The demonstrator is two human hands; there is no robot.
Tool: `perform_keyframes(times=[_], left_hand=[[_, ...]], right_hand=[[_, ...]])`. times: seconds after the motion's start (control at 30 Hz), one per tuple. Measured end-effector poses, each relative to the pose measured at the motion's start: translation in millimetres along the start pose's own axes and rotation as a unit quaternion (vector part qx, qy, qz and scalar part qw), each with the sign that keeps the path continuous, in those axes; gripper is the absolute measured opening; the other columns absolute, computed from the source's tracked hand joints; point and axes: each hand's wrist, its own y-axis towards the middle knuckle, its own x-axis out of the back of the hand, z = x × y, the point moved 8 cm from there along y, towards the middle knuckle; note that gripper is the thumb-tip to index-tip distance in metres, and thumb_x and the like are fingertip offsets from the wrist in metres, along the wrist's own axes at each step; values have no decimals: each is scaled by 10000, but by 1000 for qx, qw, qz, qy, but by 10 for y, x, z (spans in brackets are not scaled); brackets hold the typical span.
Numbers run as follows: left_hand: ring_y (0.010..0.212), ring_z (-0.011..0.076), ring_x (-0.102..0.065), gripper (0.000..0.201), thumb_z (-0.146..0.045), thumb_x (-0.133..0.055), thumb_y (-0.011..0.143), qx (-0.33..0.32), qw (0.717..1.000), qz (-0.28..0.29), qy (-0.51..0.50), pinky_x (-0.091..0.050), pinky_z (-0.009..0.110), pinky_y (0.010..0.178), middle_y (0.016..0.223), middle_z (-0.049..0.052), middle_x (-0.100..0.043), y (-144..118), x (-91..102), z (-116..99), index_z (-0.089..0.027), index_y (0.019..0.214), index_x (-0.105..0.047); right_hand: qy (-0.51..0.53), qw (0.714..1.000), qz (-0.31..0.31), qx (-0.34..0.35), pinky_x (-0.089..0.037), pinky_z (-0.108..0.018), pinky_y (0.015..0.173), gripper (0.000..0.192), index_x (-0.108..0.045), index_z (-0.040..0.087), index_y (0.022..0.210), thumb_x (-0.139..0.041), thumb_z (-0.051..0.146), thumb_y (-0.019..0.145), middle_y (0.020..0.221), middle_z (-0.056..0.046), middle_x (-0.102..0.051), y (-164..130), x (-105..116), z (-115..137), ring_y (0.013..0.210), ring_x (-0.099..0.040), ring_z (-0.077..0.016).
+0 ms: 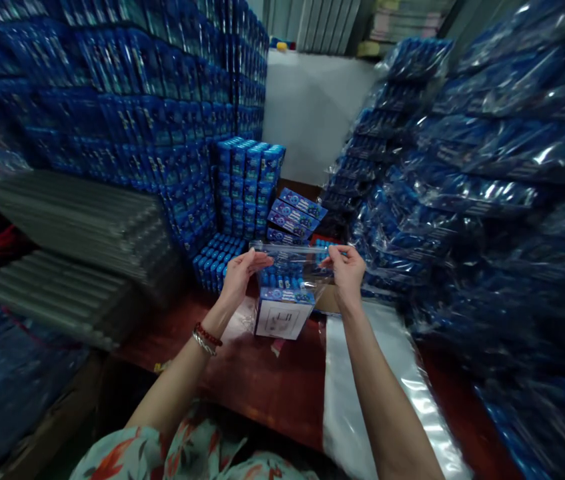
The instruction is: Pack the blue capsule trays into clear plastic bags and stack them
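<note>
A clear plastic bag [292, 251] is stretched between my two hands, its top edge pulled taut. My left hand [243, 272] pinches the left corner between thumb and fingers. The right corner is gripped by my right hand [347, 270]. Inside the bag, low on the table, stands a display box [285, 319] with a white printed front and a blue-purple upper edge. Rows of small blue containers [282, 280] fill the box behind that edge.
Blue-purple boxes [297, 213] are stacked behind, beside a block of blue containers [249, 180]. Flat clear bags [362, 380] lie on the red table [272, 393] at right. Grey corrugated trays [72, 220] stand left. Tall wrapped blue stacks [502, 167] rise at right.
</note>
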Motion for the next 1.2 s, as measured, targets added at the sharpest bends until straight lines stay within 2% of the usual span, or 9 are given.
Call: perform_keyframes(times=[0.1,0.23,0.6,0.7,0.77,0.9,1.03,1.1,1.2], left_hand=[[807,227,-700,430,-516,-589,774,-14,1000,19,4,-489,406,886,806,115,-740,12,-40,-32,-98,822,-680],[860,213,-683,402,-487,-557,803,-55,998,31,8,-484,390,897,887,98,-736,54,-87,-53,-112,879,-680],[770,162,-611,343,-360,-424,899,-205,932,34,296,-469,247,740,831,29,-703,-32,-115,-353,-138,915,-684],[770,172,-636,336,-349,-420,903,-206,929,37,305,-480,254,734,820,34,-712,-79,-147,-387,-147,885,-688],[813,180,-657,344,-357,-417,908,-196,936,50,289,-491,269,778,830,43,-718,-115,-167,-373,-156,849,-690],[844,184,-674,362,-410,-426,907,-166,966,16,198,-503,311,837,839,61,-720,-138,-38,-327,-150,820,-662],[802,200,-695,366,-467,-469,877,-129,988,13,81,-520,354,830,814,62,-724,-72,45,-218,-143,804,-622],[796,204,-698,353,-477,-494,863,-125,991,21,51,-523,358,825,802,53,-724,-37,25,-178,-150,802,-612],[800,203,-698,341,-478,-514,854,-125,991,19,32,-522,354,821,798,48,-725,1,-15,-140,-154,802,-607]], right_hand=[[-168,958,-94,213,-445,-361,799,243,-563,171,1000,-509,355,849,904,-81,-623,-171,25,507,874,-580,-207],[-314,826,91,460,-348,-367,906,251,-589,228,1106,-427,194,916,1019,-80,-616,-684,-661,907,1025,-507,-207],[-431,657,258,562,-322,-351,806,215,-612,161,868,-402,141,911,841,-78,-622,-945,-1364,982,903,-476,-225],[-422,692,238,535,-342,-352,762,166,-609,149,833,-450,125,876,834,-87,-629,-821,-1394,997,871,-498,-226],[-379,783,161,466,-360,-347,736,170,-620,130,817,-457,119,864,830,-97,-644,-416,-1184,1018,847,-523,-218],[-56,964,-134,223,-385,-320,642,322,-595,109,690,-349,184,882,731,-92,-654,666,260,887,662,-571,-134],[300,901,-275,148,-336,-231,486,368,-442,217,526,-306,55,826,475,77,-511,718,1604,802,424,-501,-43],[242,932,-206,173,-318,-198,416,272,-564,234,688,-412,48,816,527,84,-558,327,1696,985,408,-500,-53],[-43,975,103,191,-492,-252,520,141,-641,227,857,-536,136,834,672,12,-661,-514,856,989,567,-621,-124]])
